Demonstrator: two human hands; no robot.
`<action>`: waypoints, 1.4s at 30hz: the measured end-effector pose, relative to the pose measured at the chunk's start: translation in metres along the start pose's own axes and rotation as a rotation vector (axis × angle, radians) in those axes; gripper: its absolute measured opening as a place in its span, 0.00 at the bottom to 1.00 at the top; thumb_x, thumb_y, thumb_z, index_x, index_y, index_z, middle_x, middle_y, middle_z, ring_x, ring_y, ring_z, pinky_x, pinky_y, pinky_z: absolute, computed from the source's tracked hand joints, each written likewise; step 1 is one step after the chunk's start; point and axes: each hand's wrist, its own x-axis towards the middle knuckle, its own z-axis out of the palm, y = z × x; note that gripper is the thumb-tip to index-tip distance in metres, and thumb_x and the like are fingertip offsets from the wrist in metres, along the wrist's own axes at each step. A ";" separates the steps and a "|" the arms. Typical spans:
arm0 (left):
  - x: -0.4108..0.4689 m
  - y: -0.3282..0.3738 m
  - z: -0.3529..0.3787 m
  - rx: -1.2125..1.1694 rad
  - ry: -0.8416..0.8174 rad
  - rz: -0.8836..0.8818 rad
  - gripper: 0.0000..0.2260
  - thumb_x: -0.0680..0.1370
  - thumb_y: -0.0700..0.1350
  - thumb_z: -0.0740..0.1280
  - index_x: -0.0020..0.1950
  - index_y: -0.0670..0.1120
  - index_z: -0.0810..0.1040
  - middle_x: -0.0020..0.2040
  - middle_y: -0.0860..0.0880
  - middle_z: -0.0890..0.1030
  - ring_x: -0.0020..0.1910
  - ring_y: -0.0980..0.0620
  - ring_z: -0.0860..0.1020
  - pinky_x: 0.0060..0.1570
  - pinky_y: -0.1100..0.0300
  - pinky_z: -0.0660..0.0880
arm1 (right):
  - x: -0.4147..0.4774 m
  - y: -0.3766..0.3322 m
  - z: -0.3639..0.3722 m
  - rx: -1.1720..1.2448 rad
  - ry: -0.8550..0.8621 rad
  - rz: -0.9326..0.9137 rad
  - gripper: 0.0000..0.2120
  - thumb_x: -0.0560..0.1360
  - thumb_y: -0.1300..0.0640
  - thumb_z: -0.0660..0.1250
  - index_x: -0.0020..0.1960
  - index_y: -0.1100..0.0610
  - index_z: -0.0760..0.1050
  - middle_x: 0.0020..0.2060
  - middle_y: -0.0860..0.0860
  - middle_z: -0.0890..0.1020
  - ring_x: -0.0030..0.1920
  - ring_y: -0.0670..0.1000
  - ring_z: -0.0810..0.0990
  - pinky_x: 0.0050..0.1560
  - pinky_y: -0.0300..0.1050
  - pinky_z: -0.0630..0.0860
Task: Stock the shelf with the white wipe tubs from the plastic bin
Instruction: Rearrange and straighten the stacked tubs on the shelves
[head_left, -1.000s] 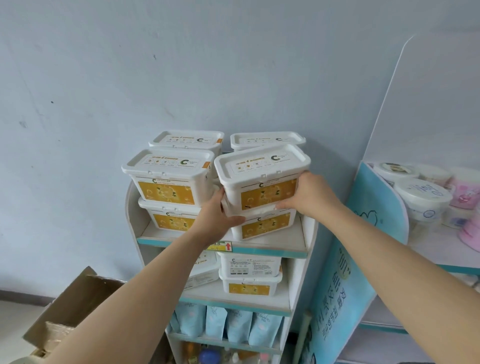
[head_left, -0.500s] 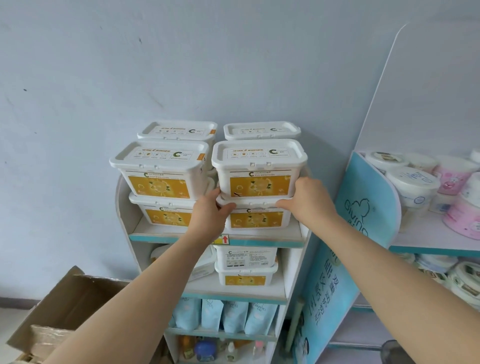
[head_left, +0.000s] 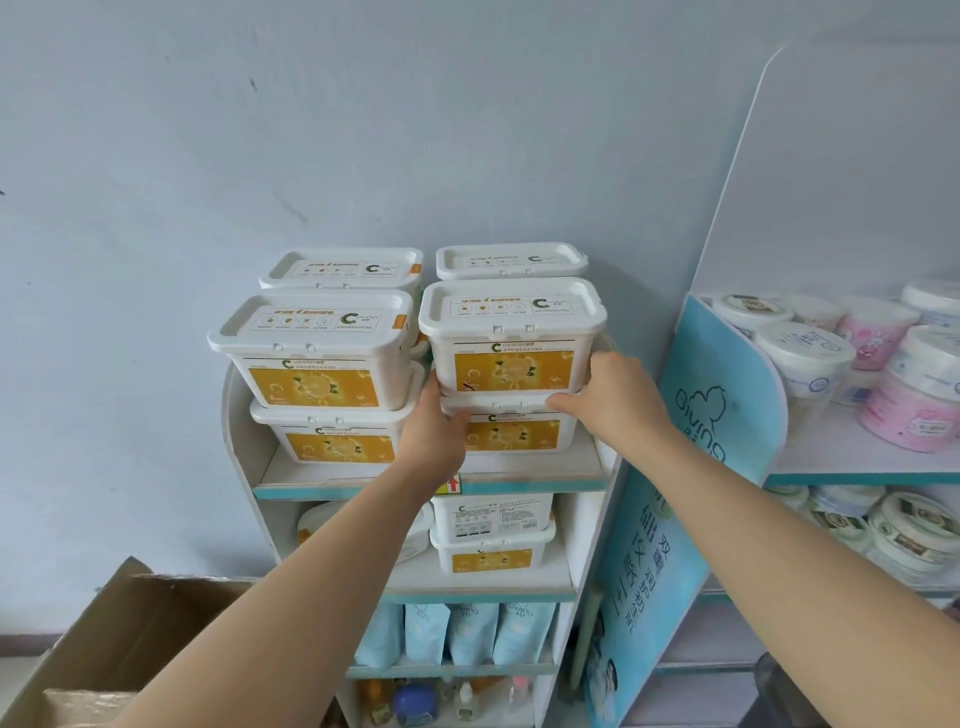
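White tub (head_left: 511, 338) (2 high), left hand (head_left: 436, 434), right hand (head_left: 615, 402), fingers (head_left: 563, 402) curled round it

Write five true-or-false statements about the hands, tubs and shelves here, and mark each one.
1. The left hand and right hand grip the front right upper tub from either side. True.
2. That tub stands over another tub. True.
3. The top shelf holds pink jars. False: it holds white tubs; the pink jars stand on the neighbouring rack to the right.
4. A cardboard box lies at lower left. True.
5. The second shelf holds no tubs. False: two stacked tubs stand there.
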 end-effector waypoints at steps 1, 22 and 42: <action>-0.001 0.004 -0.003 0.016 -0.006 0.000 0.22 0.81 0.44 0.60 0.74 0.56 0.60 0.60 0.50 0.77 0.46 0.49 0.76 0.43 0.56 0.74 | -0.001 -0.002 -0.005 0.013 -0.011 -0.005 0.16 0.68 0.47 0.74 0.50 0.55 0.77 0.46 0.49 0.83 0.39 0.47 0.79 0.33 0.39 0.72; 0.104 0.096 -0.058 0.908 -0.133 0.359 0.20 0.83 0.50 0.47 0.70 0.50 0.70 0.68 0.47 0.74 0.67 0.47 0.70 0.74 0.48 0.48 | 0.103 -0.032 -0.059 -0.194 -0.125 -0.127 0.19 0.81 0.56 0.51 0.63 0.63 0.73 0.60 0.59 0.76 0.56 0.57 0.75 0.54 0.49 0.72; 0.057 0.078 -0.093 0.689 -0.193 0.385 0.35 0.74 0.68 0.57 0.77 0.53 0.58 0.77 0.51 0.59 0.75 0.48 0.60 0.72 0.47 0.58 | 0.052 -0.043 -0.053 -0.235 -0.032 -0.261 0.28 0.78 0.41 0.57 0.72 0.57 0.66 0.72 0.55 0.66 0.72 0.55 0.62 0.70 0.51 0.60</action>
